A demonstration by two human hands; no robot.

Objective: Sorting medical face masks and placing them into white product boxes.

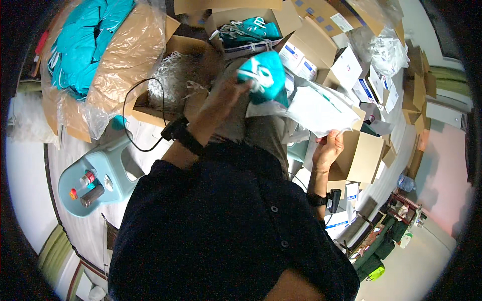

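Observation:
In front of me my left hand (pixel 237 91) is closed on a teal fabric-like bundle with white loops (pixel 271 75), gripping its left edge. Further right, my right hand (pixel 329 148) pinches the lower edge of a flat white plastic bag (pixel 319 108), which has a thin teal stripe. The teal bundle and the bag hang close together over my lap; I cannot tell whether they touch. Beyond the bundle, an open cardboard box (pixel 296 30) holds more teal pieces with white loops (pixel 251 31). A strap with a black device is on each wrist.
On the left, a carton lined with clear plastic (pixel 125 55) holds teal pieces (pixel 83 47). Next to it a box contains white strips (pixel 165 83). A light-blue stool (pixel 113 168) carries bottles. Printed white cartons (pixel 346 67) and an open brown box (pixel 364 155) stand right.

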